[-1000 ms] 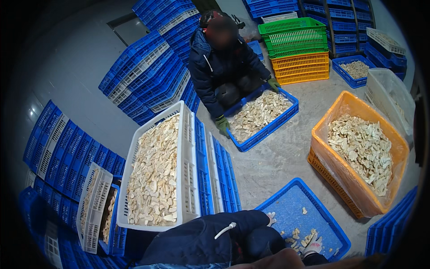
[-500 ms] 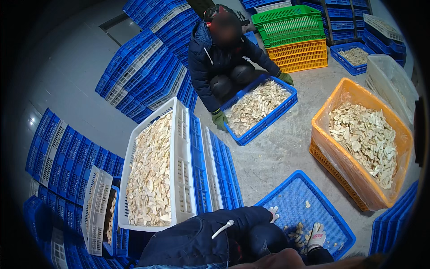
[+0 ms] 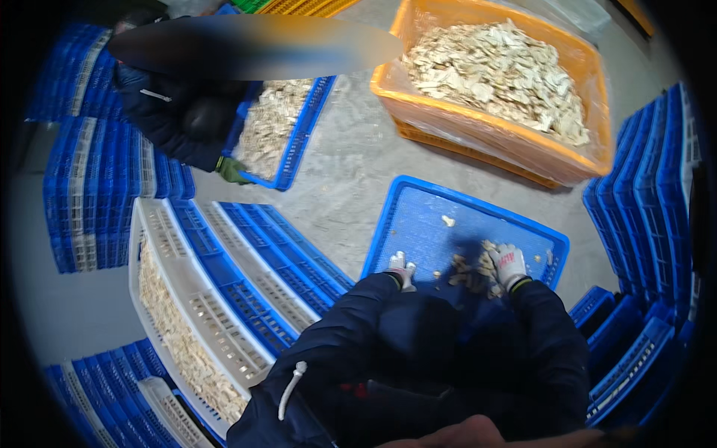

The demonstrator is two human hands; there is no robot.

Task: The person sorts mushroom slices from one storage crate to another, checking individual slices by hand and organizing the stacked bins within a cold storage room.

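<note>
Touching a loose pile of pale slices (image 3: 489, 264) inside the shallow blue tray (image 3: 482, 222), the right hand (image 3: 510, 266) showed no certain grip, while the left hand (image 3: 402, 270) lay released, fingers spread, near the tray's left side.

One wide head-mounted fisheye view, steeply downward from fairly near above the blue tray (image 3: 489, 225).

In the tray (image 3: 418, 224), measured from its middle: left hand (image 3: 403, 270) at eight o'clock, right hand (image 3: 511, 265) at four, pieces (image 3: 474, 274) between, just beside the right hand. Around the tray: at twelve, a tub (image 3: 478, 143) with pieces inside; at ten, a second tray (image 3: 300, 153), also with pieces, co-worker (image 3: 149, 112) farther out; at nine, stacked crates (image 3: 250, 276); at three, more crates (image 3: 642, 201).
</note>
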